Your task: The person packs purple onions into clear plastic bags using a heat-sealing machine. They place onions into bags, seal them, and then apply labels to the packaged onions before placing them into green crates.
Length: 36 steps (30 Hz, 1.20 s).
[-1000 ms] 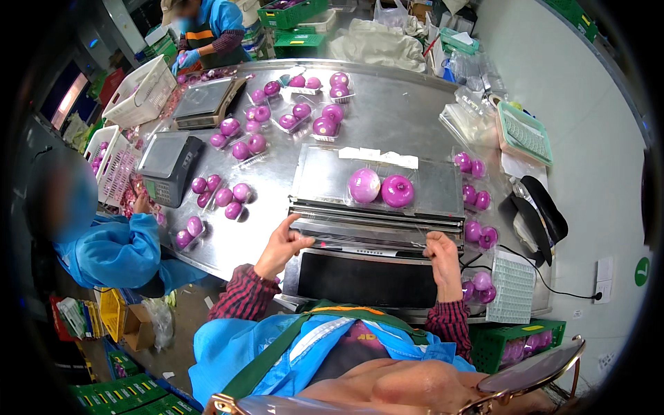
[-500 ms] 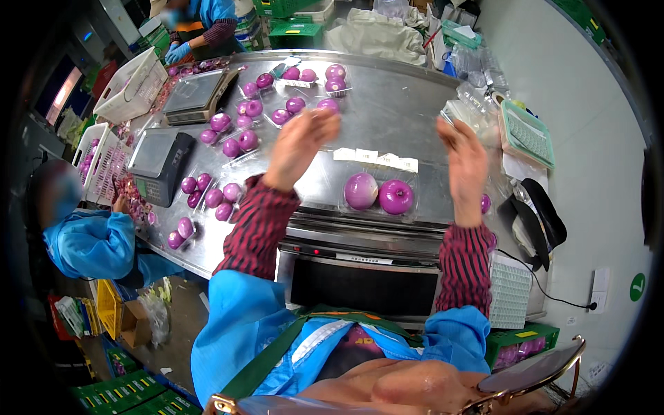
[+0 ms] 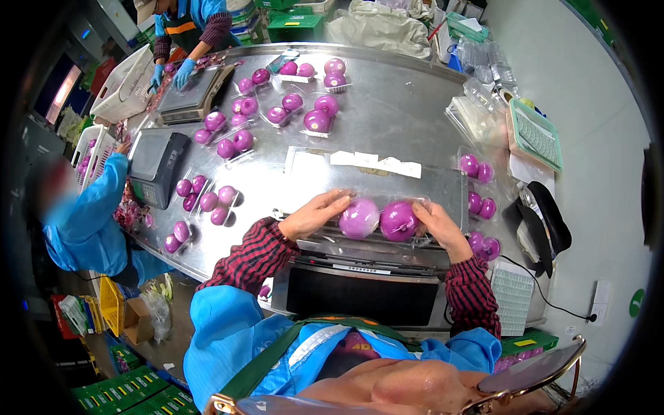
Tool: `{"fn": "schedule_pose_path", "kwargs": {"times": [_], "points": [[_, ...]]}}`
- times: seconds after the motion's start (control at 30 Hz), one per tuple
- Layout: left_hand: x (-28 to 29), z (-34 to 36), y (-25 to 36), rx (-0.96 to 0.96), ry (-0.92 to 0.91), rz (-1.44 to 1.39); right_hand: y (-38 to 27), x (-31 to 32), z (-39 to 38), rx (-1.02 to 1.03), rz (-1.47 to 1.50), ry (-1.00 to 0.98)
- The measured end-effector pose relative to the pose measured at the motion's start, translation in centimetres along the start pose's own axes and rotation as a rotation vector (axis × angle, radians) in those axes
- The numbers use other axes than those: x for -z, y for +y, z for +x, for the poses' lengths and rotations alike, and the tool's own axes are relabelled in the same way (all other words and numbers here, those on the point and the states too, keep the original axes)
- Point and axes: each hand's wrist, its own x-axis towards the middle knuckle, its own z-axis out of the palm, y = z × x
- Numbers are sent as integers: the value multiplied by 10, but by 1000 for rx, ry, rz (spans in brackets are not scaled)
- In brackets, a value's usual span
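The onion pack (image 3: pixel 379 220) now sits nearer me on the sealer plate (image 3: pixel 443 187), and I see both hands have dropped from mid-air onto it: left hand (image 3: pixel 315 214) and right hand (image 3: pixel 437 223) clasp its ends, fingers curled, palms down.

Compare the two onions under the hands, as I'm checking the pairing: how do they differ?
The left onion is paler lilac with a whitish sheen; the right onion is deeper magenta. The left hand touches the left onion's side, the right hand the right onion's. Both are round, peeled and side by side under clear film.
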Motion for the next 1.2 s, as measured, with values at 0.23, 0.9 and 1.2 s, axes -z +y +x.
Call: {"fn": "schedule_pose_path", "kwargs": {"times": [0.23,0.9,1.2], "points": [[-36,-110,-20,503,-110,-258,31,-57,-91,-328,243,-159],[-69,-205,-189,298,656,-285,146,-151,-190,-217,258,554],[-52,-251,-225,658,537,-147,205,-159,-229,-348,133,600]]}}
